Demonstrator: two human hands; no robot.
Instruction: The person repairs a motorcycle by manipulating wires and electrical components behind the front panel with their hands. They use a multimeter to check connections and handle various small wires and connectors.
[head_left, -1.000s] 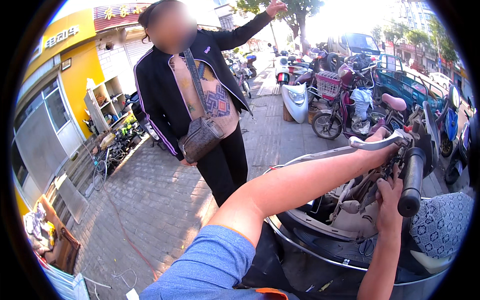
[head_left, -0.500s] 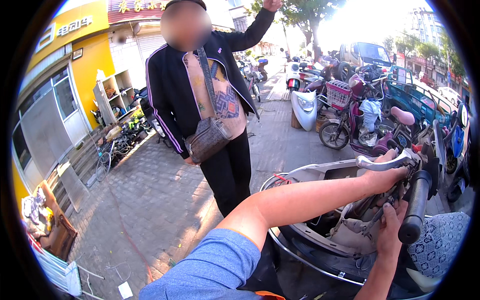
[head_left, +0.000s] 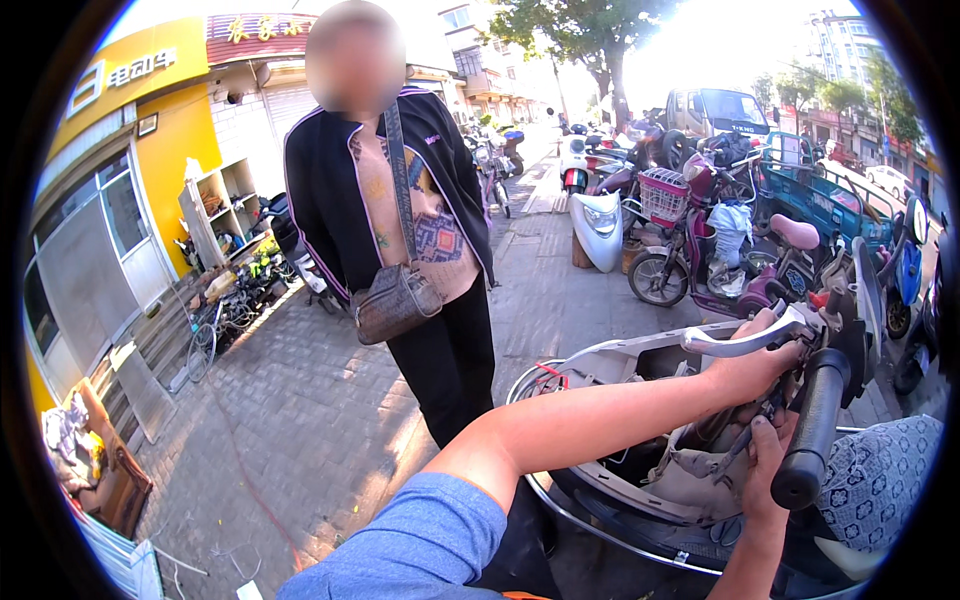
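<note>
A scooter's handlebar with a black rubber grip [head_left: 815, 435] and a silver brake lever [head_left: 745, 342] is in front of me on the right. My left hand [head_left: 758, 362] reaches across behind the lever, its fingers curled at the middle of the handlebar; what they hold is hidden. Just below it, my right hand [head_left: 768, 462] is closed, thumb pressed on a dark cable [head_left: 738, 440] that runs down into the scooter. The front body [head_left: 610, 475] lies open, its inside and loose wires showing.
A person [head_left: 390, 220] in a black jacket with a brown shoulder bag [head_left: 398, 303] stands close ahead. Parked scooters and a purple electric bike [head_left: 700, 240] are beyond. A patterned cloth cover [head_left: 880, 485] sits beside the grip. A folding chair [head_left: 115, 555] is at lower left.
The person facing me has lowered a raised arm, and that hand is out of sight. My view has shifted slightly; both my hands stay at the handlebar.
</note>
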